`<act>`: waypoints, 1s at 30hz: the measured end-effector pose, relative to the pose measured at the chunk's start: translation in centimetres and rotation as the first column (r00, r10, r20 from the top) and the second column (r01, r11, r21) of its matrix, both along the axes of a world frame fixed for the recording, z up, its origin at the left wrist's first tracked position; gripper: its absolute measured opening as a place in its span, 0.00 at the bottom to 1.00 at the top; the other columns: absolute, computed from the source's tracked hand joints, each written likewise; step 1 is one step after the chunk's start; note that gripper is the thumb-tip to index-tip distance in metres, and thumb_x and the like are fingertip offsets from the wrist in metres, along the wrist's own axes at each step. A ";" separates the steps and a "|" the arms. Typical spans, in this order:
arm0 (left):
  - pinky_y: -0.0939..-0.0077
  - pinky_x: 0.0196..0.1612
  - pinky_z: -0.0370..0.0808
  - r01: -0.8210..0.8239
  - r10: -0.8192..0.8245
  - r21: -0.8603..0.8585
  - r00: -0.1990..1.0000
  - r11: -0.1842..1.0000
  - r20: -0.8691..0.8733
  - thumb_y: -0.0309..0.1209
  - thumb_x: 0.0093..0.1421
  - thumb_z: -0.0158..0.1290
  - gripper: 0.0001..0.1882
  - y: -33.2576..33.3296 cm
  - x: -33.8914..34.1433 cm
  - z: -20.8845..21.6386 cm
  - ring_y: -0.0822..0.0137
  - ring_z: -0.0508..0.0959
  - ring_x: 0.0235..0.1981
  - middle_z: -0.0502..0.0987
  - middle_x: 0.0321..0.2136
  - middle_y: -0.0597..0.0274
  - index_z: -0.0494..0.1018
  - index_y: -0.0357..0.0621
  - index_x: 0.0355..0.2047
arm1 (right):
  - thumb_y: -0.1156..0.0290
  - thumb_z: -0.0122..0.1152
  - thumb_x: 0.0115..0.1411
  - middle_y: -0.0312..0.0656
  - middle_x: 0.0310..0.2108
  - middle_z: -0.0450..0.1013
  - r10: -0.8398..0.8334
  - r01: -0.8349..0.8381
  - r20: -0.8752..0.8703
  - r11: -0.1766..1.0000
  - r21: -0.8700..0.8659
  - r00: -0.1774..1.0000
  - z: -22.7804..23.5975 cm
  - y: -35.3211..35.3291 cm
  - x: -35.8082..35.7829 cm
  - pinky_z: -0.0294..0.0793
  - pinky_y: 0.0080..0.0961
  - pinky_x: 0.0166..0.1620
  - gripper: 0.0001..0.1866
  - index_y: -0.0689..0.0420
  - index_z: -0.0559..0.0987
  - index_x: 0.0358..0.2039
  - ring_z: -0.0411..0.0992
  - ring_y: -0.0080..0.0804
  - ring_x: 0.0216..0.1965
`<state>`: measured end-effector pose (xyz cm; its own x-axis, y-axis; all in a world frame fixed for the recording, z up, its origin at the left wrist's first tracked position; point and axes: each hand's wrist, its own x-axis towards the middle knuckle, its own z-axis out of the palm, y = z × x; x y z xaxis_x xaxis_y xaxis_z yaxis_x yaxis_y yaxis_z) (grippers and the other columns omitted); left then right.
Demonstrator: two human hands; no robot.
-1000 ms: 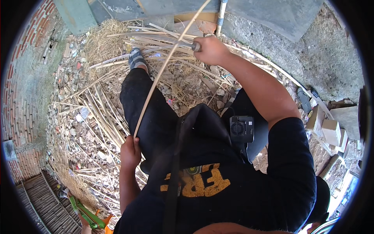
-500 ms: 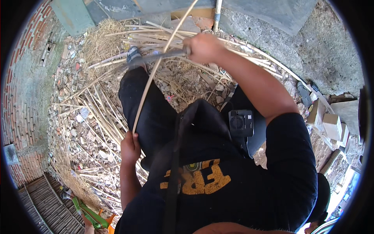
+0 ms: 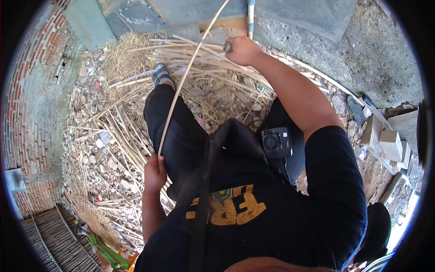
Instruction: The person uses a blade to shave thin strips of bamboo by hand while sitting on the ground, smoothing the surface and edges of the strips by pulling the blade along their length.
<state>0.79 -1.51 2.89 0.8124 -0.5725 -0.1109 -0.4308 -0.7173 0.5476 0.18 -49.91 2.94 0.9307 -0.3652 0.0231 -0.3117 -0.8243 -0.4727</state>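
A long, slender pale bamboo strip (image 3: 173, 106) slants up and away from me, crossing my left thigh and running out past the far edge of the view. My left hand (image 3: 155, 173) is closed around its near end, beside my left leg. Out ahead, my right hand (image 3: 244, 51) grips the handle of a machete-like blade (image 3: 228, 46), to the right of the strip. The blade is hard to pick out against the stalks behind it, so I cannot tell whether it touches the strip.
Cut bamboo strips (image 3: 129, 136) lie over rubble to the left, with more piled beyond my sandalled foot (image 3: 161, 75). A brick wall (image 3: 31, 118) stands left, a rough concrete wall (image 3: 380, 59) right. Boxy pale blocks (image 3: 390, 146) sit at the right; a black device (image 3: 277, 143) rests on my right thigh.
My right hand has shifted slightly right with the blade, which earlier was a blurred streak crossing the strip to the left. The left hand keeps its hold on the strip.
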 end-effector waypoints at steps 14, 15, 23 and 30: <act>0.53 0.24 0.64 0.015 -0.016 0.035 1.000 0.999 0.015 0.40 0.73 0.40 0.20 1.1 -0.1 -0.9 0.39 0.71 0.20 0.70 0.16 0.42 0.64 0.36 0.28 | 0.60 0.66 0.53 0.51 0.32 0.78 0.188 -0.218 0.243 0.971 0.102 0.952 0.7 0.4 -0.8 0.75 0.40 0.42 0.15 0.57 0.80 0.36 0.77 0.48 0.36; 0.52 0.24 0.64 0.015 -0.016 0.030 1.000 0.999 0.025 0.40 0.73 0.40 0.21 1.1 -0.2 -0.9 0.39 0.71 0.20 0.69 0.16 0.42 0.64 0.36 0.28 | 0.61 0.67 0.54 0.50 0.30 0.77 0.202 -0.245 0.273 0.961 0.132 0.941 1.1 0.7 -0.7 0.75 0.38 0.40 0.15 0.59 0.80 0.36 0.77 0.46 0.34; 0.52 0.25 0.66 0.012 -0.015 0.101 1.000 0.995 0.027 0.42 0.72 0.40 0.21 1.4 0.4 -0.3 0.37 0.72 0.22 0.70 0.17 0.41 0.63 0.37 0.28 | 0.58 0.70 0.56 0.33 0.31 0.77 0.092 -0.213 0.208 0.694 0.688 0.974 3.0 1.8 -0.7 0.71 0.24 0.30 0.14 0.53 0.79 0.34 0.70 0.20 0.25; 0.51 0.27 0.67 0.040 -0.053 0.146 0.995 0.989 0.087 0.39 0.72 0.41 0.17 1.7 1.8 0.5 0.38 0.73 0.23 0.71 0.20 0.42 0.69 0.37 0.32 | 0.57 0.71 0.52 0.33 0.22 0.72 0.110 -0.227 0.213 0.713 0.664 0.971 3.8 1.2 -1.3 0.68 0.23 0.26 0.20 0.55 0.80 0.41 0.68 0.21 0.21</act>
